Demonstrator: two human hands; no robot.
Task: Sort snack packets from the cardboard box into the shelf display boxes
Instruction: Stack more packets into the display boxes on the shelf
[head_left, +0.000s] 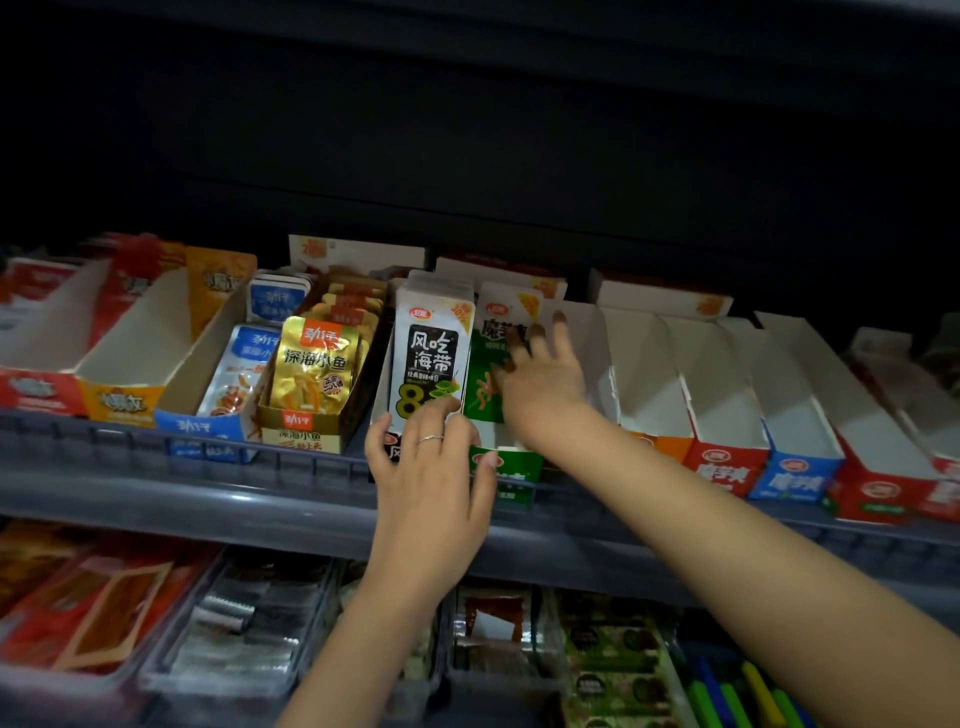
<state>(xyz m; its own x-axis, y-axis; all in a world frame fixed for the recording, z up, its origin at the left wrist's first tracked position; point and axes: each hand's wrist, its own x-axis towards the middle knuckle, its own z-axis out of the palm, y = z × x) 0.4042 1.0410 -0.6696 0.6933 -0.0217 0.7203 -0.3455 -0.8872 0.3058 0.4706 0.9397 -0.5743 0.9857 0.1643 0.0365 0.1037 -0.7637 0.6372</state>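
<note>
On the upper shelf a row of white seaweed packets (434, 353) stands upright in a display box. Green packets (482, 397) stand in the green display box (511, 467) right beside it. My left hand (431, 467), with a ring on one finger, grips the front of the seaweed box: thumb on its left side, fingers over the front lip touching the foremost packet. My right hand (540, 374) reaches into the green box with fingers spread, pressing flat against the front green packet. The cardboard box is out of view.
Right of the green box stand several empty display boxes, with orange (649, 374), red (722, 457) and blue (795, 478) fronts. To the left are gold fish packets (311, 364), blue packets (244, 364) and two empty boxes. A grey shelf rail (208, 488) runs below, above trays of snacks (234, 634).
</note>
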